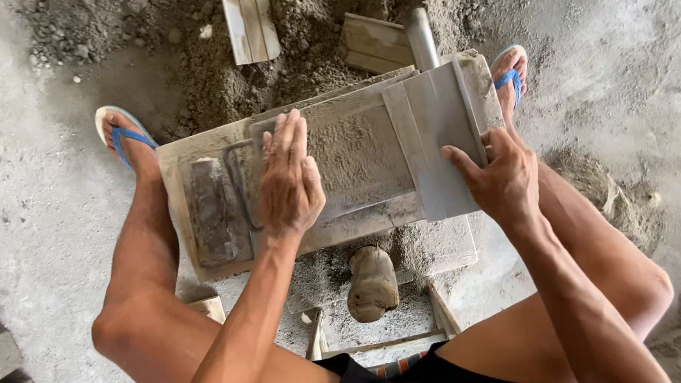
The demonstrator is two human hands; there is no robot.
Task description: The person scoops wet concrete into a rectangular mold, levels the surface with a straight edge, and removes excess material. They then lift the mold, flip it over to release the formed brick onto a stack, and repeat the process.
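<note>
Head cam: left hand point(288, 179) lies flat, fingers spread, on the sandy mould point(338, 163); right hand point(502, 179) grips the grey sliding plate point(434, 134).

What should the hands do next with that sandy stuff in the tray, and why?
Probably slide the flat grey board leftward across the mould. The right hand grips the board at the mould's right end, the left hand lies flat on the grey mix, and the mix looks uncovered and uneven.
</note>
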